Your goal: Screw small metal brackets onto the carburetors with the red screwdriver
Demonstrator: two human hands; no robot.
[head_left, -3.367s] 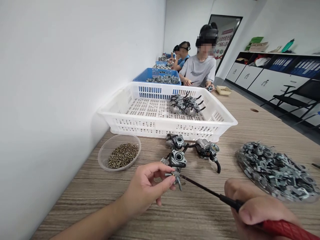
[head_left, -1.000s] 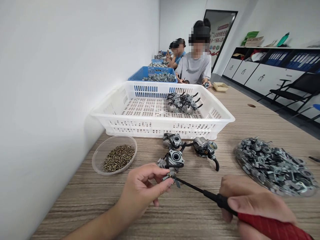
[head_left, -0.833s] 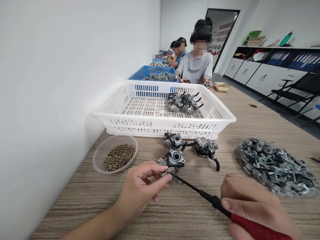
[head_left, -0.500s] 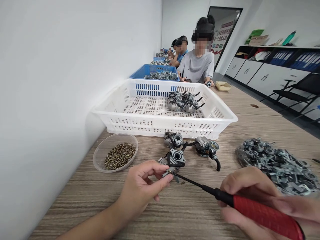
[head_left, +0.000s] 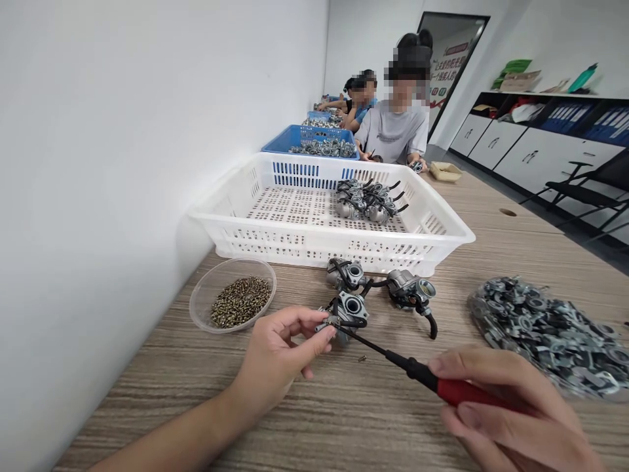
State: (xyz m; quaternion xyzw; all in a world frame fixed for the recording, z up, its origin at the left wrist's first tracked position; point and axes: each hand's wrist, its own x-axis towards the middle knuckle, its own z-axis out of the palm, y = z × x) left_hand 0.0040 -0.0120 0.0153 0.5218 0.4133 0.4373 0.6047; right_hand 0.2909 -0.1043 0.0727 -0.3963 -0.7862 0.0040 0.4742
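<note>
My left hand (head_left: 280, 347) pinches a small grey metal part (head_left: 321, 325) between thumb and fingertips, so much of the part is hidden. Right behind it stands a carburetor (head_left: 352, 303); whether the two touch I cannot tell. Wrapped round the red handle of a screwdriver (head_left: 366, 341), my right hand (head_left: 506, 400) points its black shaft left, with the tip at the pinched part. A tiny brass screw (head_left: 362, 358) lies on the table below the shaft. Two more carburetors, one behind (head_left: 346, 274) and one to the right (head_left: 410, 288), rest nearby.
At left sits a clear round tub (head_left: 196, 311) of brass screws. A white crate (head_left: 304, 242) holding several carburetors stands ahead. A clear bag of metal parts (head_left: 545, 334) lies at right. Beyond are a blue crate (head_left: 280, 143) and a co-worker (head_left: 393, 131).
My left hand and the pinched part have risen slightly in the view, nearer the carburetor. The screwdriver has shifted slightly left and up, and less of its red handle shows.
</note>
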